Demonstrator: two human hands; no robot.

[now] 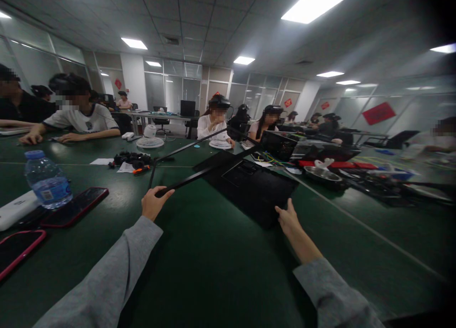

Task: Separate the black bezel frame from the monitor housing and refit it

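Note:
My left hand (154, 203) is closed around the near corner of a thin black rectangular frame (187, 180), which is held up at a tilt above the green table. Through its opening the far side of the table shows. My right hand (290, 223) grips the near right edge of a flat black panel (254, 190) between thumb and fingers. The panel has a rectangular outline and a slotted part on its surface. One bar of the frame crosses in front of the panel's far left part; whether they touch I cannot tell.
On the left are a water bottle (48, 190), a dark phone (76, 207), and a pink-edged phone (17, 249). Black cables (130, 161) and white fans (150, 142) lie farther back. A metal bowl (324, 177) and clutter sit right. Several people sit around the table.

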